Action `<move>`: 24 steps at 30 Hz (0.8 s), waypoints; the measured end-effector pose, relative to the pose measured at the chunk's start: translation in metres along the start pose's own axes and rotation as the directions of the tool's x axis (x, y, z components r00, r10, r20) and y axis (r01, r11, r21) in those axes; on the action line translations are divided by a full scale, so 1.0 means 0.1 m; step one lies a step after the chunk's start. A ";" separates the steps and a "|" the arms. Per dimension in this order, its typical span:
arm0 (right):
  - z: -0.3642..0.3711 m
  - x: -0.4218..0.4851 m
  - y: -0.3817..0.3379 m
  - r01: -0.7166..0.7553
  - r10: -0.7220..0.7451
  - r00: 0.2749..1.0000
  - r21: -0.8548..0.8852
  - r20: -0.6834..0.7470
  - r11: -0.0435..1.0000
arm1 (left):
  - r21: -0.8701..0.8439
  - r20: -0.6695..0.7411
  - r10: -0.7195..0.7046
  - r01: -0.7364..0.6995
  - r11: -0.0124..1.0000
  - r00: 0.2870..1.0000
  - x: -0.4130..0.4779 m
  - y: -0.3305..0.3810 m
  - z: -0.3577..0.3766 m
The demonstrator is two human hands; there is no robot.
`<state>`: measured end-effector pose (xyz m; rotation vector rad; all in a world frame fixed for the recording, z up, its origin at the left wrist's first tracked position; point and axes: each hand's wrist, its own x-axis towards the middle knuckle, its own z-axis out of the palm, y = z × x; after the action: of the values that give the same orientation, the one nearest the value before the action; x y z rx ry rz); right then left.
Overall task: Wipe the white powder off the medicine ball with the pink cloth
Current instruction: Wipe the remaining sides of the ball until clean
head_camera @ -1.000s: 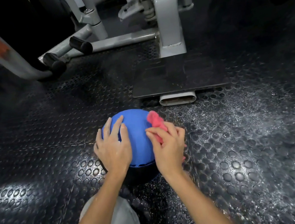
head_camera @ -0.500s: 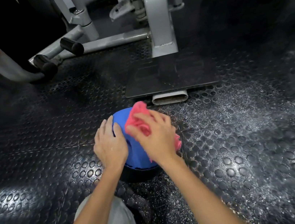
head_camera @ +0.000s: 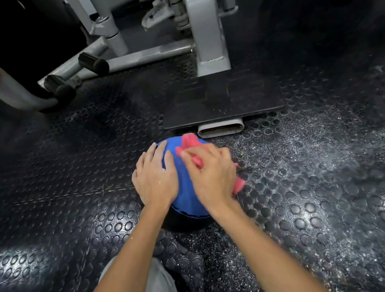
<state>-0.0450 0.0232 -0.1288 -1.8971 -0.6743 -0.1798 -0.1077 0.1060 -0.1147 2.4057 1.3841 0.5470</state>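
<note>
A blue medicine ball (head_camera: 184, 186) with a black lower half rests on the studded black rubber floor in front of my knees. My left hand (head_camera: 154, 179) lies flat against its left side, fingers spread, and steadies it. My right hand (head_camera: 211, 175) presses the pink cloth (head_camera: 190, 143) onto the ball's upper right. Pink folds stick out past my fingertips at the top and beside my palm on the right. The hand is motion-blurred. I see no white powder on the blue part that shows.
White powder (head_camera: 293, 146) is scattered over the floor to the right of the ball and in front of my knees. A grey gym machine frame (head_camera: 205, 32) with a black base plate (head_camera: 222, 102) stands just beyond the ball. Padded rollers (head_camera: 93, 63) are at the back left.
My right hand swept the cloth from the ball's right side up over its top, then back toward the upper right. My left hand stayed on the left side.
</note>
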 end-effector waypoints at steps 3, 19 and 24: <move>0.03 0.10 0.23 -0.038 0.036 0.998 0.049 0.043 0.998 | -0.013 -0.002 0.017 -0.017 1.000 1.000 -0.07 -0.05 0.00; -0.23 0.35 0.55 -0.429 0.415 0.895 0.063 0.165 0.901 | 0.128 -0.051 0.246 -0.239 0.963 0.968 -0.36 0.06 0.11; -0.23 0.27 0.80 -0.714 0.681 0.688 0.066 0.250 0.697 | 0.008 -0.004 0.348 -0.348 0.938 0.938 -0.41 -0.14 -0.01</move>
<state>0.0238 -0.0095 -0.1717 -1.8972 -0.0399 0.5637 -0.1376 0.0773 -0.1269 2.6728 0.9620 0.6324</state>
